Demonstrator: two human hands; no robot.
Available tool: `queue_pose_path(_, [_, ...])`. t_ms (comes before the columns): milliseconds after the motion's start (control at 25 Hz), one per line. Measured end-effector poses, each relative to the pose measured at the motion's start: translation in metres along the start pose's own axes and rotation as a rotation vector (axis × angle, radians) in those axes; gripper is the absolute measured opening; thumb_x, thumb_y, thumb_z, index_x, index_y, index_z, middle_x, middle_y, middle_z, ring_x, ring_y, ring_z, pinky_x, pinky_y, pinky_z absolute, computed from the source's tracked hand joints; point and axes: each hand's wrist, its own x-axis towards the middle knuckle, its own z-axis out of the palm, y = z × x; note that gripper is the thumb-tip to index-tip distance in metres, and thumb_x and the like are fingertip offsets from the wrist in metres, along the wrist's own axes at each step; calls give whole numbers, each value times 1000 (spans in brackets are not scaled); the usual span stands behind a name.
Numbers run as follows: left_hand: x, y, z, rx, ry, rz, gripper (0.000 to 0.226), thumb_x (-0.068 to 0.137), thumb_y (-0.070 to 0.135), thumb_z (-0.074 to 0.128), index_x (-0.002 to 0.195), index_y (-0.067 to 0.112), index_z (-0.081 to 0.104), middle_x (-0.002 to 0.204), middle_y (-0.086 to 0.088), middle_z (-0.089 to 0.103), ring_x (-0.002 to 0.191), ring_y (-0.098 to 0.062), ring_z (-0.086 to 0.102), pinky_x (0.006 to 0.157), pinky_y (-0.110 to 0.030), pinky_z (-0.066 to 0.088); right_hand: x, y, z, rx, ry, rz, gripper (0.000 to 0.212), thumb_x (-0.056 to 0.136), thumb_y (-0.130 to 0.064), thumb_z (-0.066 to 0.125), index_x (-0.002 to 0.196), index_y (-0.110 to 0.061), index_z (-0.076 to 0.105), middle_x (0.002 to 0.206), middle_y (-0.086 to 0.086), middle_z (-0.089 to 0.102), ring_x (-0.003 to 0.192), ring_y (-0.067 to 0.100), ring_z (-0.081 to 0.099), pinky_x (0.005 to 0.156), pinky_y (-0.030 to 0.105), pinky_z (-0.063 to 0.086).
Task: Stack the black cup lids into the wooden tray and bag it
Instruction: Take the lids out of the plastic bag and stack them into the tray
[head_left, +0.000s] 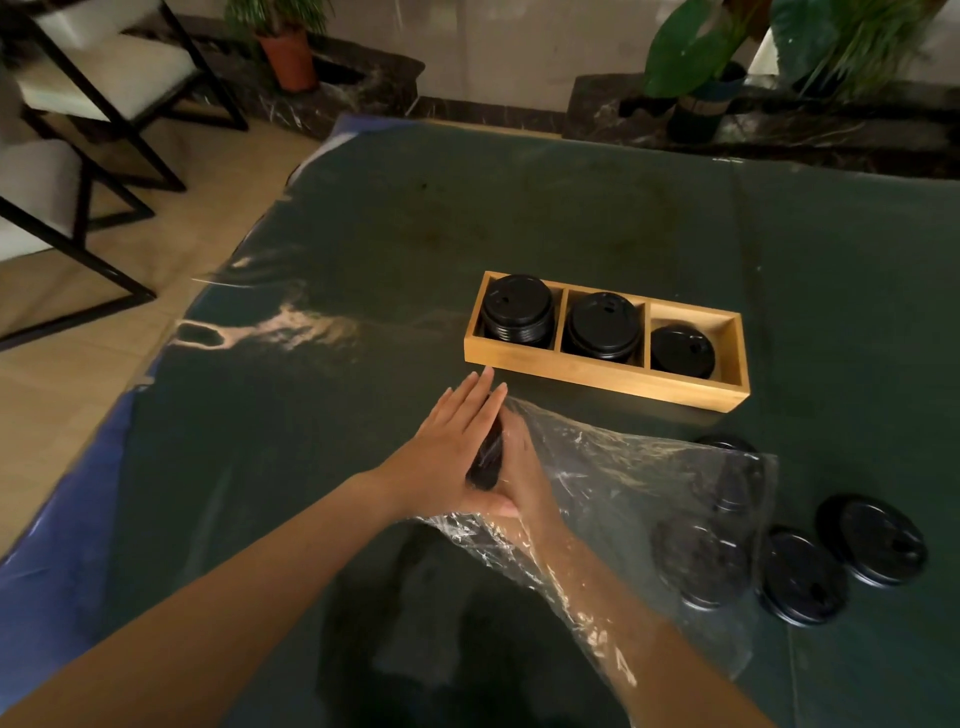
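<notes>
The wooden tray (602, 375) lies on the green table, divided into three compartments. Stacks of black lids fill the left (517, 307) and middle (602, 325) compartments, and a lower stack (681, 351) sits in the right one. My left hand (449, 447) and my right hand (524, 470) press flat against a small stack of black lids (488, 457) held on edge between the palms. My right hand and forearm are inside a clear plastic bag (649, 499). Loose lids (802, 574) lie to the right, some under the bag.
Another loose lid (872, 540) lies near the table's right side. A clear plastic sheet (270, 322) covers the table's left part. Black-framed chairs (104, 78) stand on the floor at left, and potted plants (288, 52) line the back ledge.
</notes>
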Motion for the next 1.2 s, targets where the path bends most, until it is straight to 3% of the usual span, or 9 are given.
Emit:
queue_pose_path(120, [0,2,4,-41,20,-25,122,64,74,57,144,21,-20,148,7,-33,139,-10,-28,114,-34,-5,-9,5,-11,72,87,3,78,70,-53,58,134,-10,41,123,-2,46,111,0,47,95,6,33])
queue_pose_path(280, [-1,3,10,-76,47,-30,117,68,73,53,138,26,-26,147,8,-33,130,2,-37,107,-23,-17,-27,21,-29,83,242,52,68,67,-20,69,126,-33,38,128,-2,44,121,15,46,100,41,46])
queue_pose_path(400, [1,6,18,-29,68,-3,108,70,80,38,136,27,-29,148,6,-32,128,4,-39,103,-15,-24,-35,25,-45,81,206,79,61,73,-16,60,128,-32,39,129,-4,43,123,13,42,99,44,47])
queue_pose_path(560, [4,6,35,-43,77,-10,75,85,69,12,141,34,-24,153,4,-26,137,-5,-29,110,-24,-20,-45,36,-79,38,135,158,38,86,-17,48,115,-43,50,113,-12,60,112,14,56,97,41,48])
queue_pose_path(680, [10,9,56,64,121,-75,57,91,54,-7,142,31,-17,156,-2,-15,142,-15,-21,117,-37,-9,-52,46,-92,-155,134,224,32,94,-20,43,124,-24,54,121,1,60,117,17,52,106,42,40])
queue_pose_path(800, [15,9,75,169,141,-120,54,90,49,-13,140,29,-19,156,-4,-11,142,-20,-18,116,-39,-11,-61,46,-90,-426,206,130,49,94,-33,45,138,-14,38,139,5,45,130,17,36,113,28,25])
queue_pose_path(920, [14,5,87,229,148,-134,57,91,49,-14,143,27,-15,156,-4,-6,143,-21,-15,116,-39,-11,-65,48,-87,-367,115,37,86,78,-45,66,145,-15,21,143,-2,33,132,9,26,110,16,20])
queue_pose_path(1040, [15,4,90,268,170,-136,58,94,48,-7,146,22,-2,156,-8,7,144,-25,-4,117,-40,-7,-61,55,-82,-442,51,17,109,65,-40,79,147,-18,10,151,4,22,140,16,19,116,29,18])
queue_pose_path(1200, [15,5,91,282,173,-140,59,95,48,-5,146,20,3,156,-8,10,144,-26,1,115,-40,-3,-52,60,-78,-396,116,-4,101,65,-31,82,144,-12,22,144,10,31,135,21,30,114,33,28])
